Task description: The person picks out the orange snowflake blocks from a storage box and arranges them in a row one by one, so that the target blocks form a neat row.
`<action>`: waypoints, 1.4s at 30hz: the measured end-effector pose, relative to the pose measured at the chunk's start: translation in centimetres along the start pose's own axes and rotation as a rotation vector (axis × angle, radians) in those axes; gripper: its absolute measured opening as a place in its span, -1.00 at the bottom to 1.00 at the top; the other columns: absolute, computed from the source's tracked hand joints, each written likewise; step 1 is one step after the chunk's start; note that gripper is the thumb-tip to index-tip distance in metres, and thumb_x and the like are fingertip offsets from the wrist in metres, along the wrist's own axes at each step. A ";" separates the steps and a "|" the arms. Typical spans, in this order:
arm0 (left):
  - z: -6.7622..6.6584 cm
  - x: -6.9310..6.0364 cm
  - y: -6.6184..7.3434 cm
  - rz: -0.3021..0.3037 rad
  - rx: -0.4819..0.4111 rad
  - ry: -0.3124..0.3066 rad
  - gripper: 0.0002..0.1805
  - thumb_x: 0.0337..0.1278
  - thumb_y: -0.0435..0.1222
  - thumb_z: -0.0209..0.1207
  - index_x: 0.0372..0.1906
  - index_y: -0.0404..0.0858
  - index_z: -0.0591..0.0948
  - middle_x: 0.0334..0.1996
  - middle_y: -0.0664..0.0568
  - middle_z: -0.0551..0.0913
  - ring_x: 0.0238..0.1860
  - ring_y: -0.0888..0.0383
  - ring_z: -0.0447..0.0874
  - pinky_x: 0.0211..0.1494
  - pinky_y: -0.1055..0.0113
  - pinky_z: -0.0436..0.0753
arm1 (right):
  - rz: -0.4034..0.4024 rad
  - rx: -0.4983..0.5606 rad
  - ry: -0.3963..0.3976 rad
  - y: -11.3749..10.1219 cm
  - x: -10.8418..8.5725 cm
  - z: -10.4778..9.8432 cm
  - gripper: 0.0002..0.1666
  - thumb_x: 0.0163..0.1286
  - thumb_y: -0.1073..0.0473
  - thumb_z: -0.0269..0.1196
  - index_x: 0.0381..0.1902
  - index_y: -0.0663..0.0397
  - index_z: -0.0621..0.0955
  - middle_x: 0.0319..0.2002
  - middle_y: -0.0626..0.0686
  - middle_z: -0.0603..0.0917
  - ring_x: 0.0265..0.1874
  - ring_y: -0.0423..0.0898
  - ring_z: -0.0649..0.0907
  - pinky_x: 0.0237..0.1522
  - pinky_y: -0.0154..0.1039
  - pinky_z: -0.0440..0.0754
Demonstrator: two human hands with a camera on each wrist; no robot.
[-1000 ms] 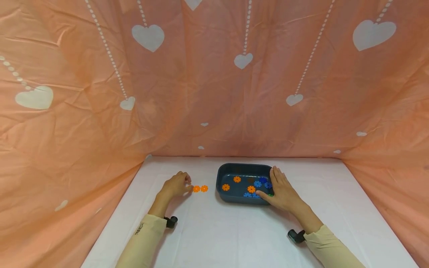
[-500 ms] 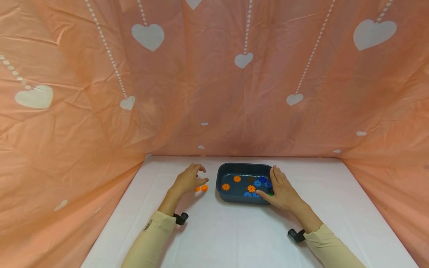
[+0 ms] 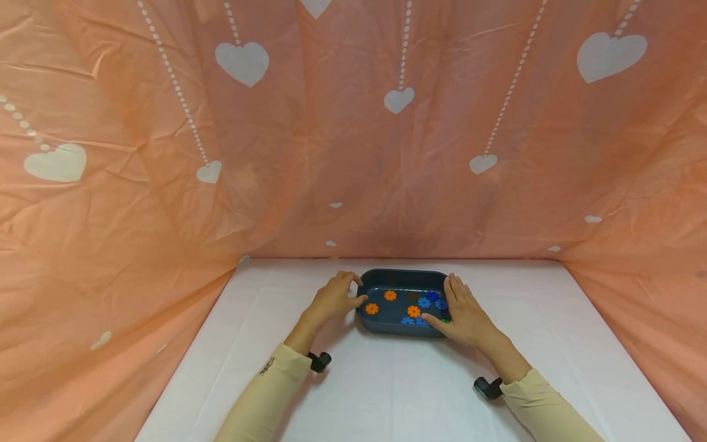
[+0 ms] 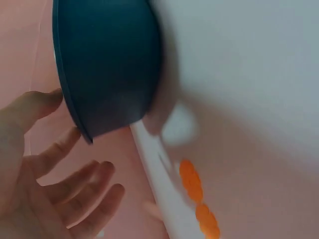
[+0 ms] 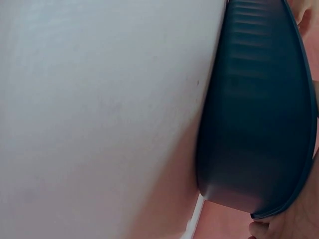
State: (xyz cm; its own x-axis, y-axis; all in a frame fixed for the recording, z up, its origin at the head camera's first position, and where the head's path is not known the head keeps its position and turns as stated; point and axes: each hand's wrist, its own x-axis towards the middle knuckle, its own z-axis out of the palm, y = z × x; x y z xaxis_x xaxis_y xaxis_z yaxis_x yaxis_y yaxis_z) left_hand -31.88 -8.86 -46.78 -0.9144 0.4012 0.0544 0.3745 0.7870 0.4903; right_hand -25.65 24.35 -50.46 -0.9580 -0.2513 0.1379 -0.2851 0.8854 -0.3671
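A dark blue-grey plastic box [image 3: 400, 329] stands on the white table, holding several flower-shaped discs: orange discs [image 3: 390, 295], blue discs [image 3: 423, 302], a brown disc [image 3: 412, 296] and a partly hidden green disc [image 3: 445, 320]. My left hand [image 3: 330, 301] is at the box's left end, thumb and a fingertip at the rim, its fingers loosely bent with nothing seen in them. Two orange flower discs [image 4: 192, 181] lie on the table in the left wrist view; the left hand hides them in the head view. My right hand [image 3: 469, 319] rests with straight fingers along the box's right end.
Behind the white table [image 3: 409, 393] hangs a peach cloth [image 3: 342, 153] with white hearts, which also closes in both sides. A small black camera [image 3: 320, 362] sits on the left wrist, another black camera [image 3: 488, 388] on the right.
My left hand has moved right, from beside the two orange discs on the table, over them, to the box's left rim. The right hand and the box have stayed in place.
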 end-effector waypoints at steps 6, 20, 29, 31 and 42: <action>1.1 0.7 0.6 -0.034 0.039 -0.071 -0.58 0.42 0.00 0.39 0.18 -0.11 0.61 0.44 -0.21 0.48 0.27 -0.22 0.59 0.16 -0.20 0.65 | 0.003 -0.002 -0.006 0.3 0.1 0.4 0.39 0.48 -0.50 0.19 0.65 0.54 -0.04 0.68 0.49 -0.10 0.68 0.42 -0.05 0.64 0.33 -0.07; 1.7 1.7 2.4 -0.102 0.141 -0.134 -0.61 0.27 -0.11 0.51 0.09 -0.08 0.66 0.17 -0.11 0.57 -0.01 -0.14 0.67 0.16 -0.15 0.60 | 0.003 0.004 -0.007 0.1 0.2 0.2 0.39 0.47 -0.51 0.19 0.65 0.53 -0.04 0.68 0.48 -0.09 0.68 0.41 -0.04 0.64 0.31 -0.07; 1.8 2.6 2.7 -0.150 0.169 -0.197 -0.63 0.08 -0.12 0.63 -0.08 -0.04 0.71 0.05 -0.05 0.58 -0.03 -0.14 0.66 0.23 -0.14 0.53 | 0.002 0.002 -0.009 0.1 0.1 0.3 0.40 0.47 -0.51 0.20 0.65 0.54 -0.04 0.68 0.49 -0.09 0.68 0.41 -0.04 0.64 0.32 -0.06; 1.7 2.9 2.8 -0.155 0.182 -0.213 -0.63 0.06 -0.11 0.64 -0.10 -0.04 0.71 0.03 -0.03 0.57 -0.04 -0.13 0.64 0.23 -0.13 0.52 | 0.003 0.005 -0.010 0.2 0.0 0.3 0.40 0.47 -0.51 0.20 0.65 0.54 -0.04 0.69 0.48 -0.10 0.69 0.41 -0.05 0.64 0.32 -0.06; 1.9 3.6 3.1 -0.182 0.230 -0.253 -0.65 0.04 -0.12 0.65 -0.21 -0.05 0.68 -0.05 -0.01 0.52 -0.15 -0.03 0.59 0.11 -0.02 0.52 | -0.004 0.002 -0.004 0.1 0.1 0.2 0.39 0.48 -0.50 0.19 0.65 0.55 -0.03 0.68 0.49 -0.09 0.68 0.41 -0.04 0.64 0.33 -0.06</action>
State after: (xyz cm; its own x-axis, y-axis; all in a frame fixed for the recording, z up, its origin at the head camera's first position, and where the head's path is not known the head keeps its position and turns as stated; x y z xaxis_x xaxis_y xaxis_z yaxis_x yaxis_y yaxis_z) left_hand -33.70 -4.06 -46.69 -0.9129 0.3260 -0.2456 0.2610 0.9288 0.2631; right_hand -25.73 24.34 -50.62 -0.9568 -0.2568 0.1360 -0.2895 0.8835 -0.3682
